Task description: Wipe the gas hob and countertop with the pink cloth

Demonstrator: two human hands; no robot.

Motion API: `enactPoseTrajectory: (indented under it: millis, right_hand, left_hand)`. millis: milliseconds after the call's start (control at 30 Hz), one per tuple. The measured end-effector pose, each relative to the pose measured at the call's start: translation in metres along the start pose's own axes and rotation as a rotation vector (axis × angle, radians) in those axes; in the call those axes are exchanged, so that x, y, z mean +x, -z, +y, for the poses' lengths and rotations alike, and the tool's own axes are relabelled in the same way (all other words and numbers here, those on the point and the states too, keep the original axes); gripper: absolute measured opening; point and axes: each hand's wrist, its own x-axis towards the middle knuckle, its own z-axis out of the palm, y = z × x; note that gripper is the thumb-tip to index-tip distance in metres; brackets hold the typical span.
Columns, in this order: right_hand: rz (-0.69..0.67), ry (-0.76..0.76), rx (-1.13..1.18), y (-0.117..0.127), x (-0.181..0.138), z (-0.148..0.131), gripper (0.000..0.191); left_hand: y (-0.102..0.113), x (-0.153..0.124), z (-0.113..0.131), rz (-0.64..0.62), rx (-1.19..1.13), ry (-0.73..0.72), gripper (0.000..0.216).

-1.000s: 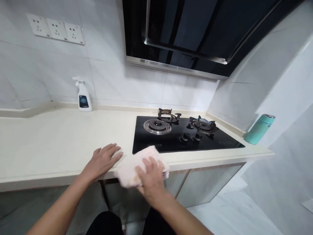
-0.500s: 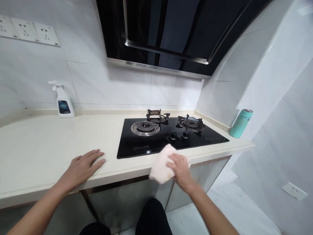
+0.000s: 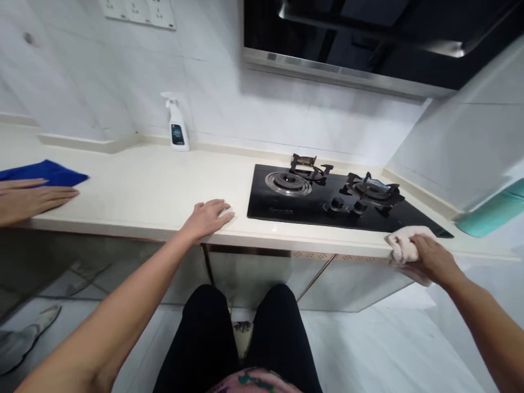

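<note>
- Right hand (image 3: 434,259) grips a bunched pale cloth (image 3: 407,245), right at the countertop's (image 3: 151,188) front edge, four o'clock of the gas hob (image 3: 309,204)!
- Left hand (image 3: 209,218), holding nothing, fingers loosely spread on the countertop, hob's nine o'clock.
- Spray bottle (image 3: 178,131) upright at the left hand's eleven.
- Co-worker's hand (image 3: 39,202) on a blue cloth (image 3: 53,173), nine o'clock.

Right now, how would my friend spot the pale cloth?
Find the black stove on the counter. Near its front right, the right hand grips the pale cloth at the counter's edge. It's whitish, unlike the blue cloth far left.
</note>
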Motion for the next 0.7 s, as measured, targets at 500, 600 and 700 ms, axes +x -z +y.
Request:
enactPoseTrajectory:
  millis: [500, 600, 700]
  right_hand:
    - [-0.084, 0.651, -0.060, 0.026, 0.007, -0.398, 0.058]
    - [-0.051, 0.702, 0.062, 0.028, 0.008, -0.468, 0.058]
    - [-0.045, 0.701, 0.152, 0.030, 0.008, -0.504, 0.061]
  left_hand:
    - [0.000, -0.008, 0.004, 0.142, -0.203, -0.001, 0.059]
    - [0.000, -0.010, 0.004, 0.270, -0.316, 0.001, 0.057]
    - [-0.002, -0.023, 0.019, 0.454, -0.365, -0.116, 0.051]
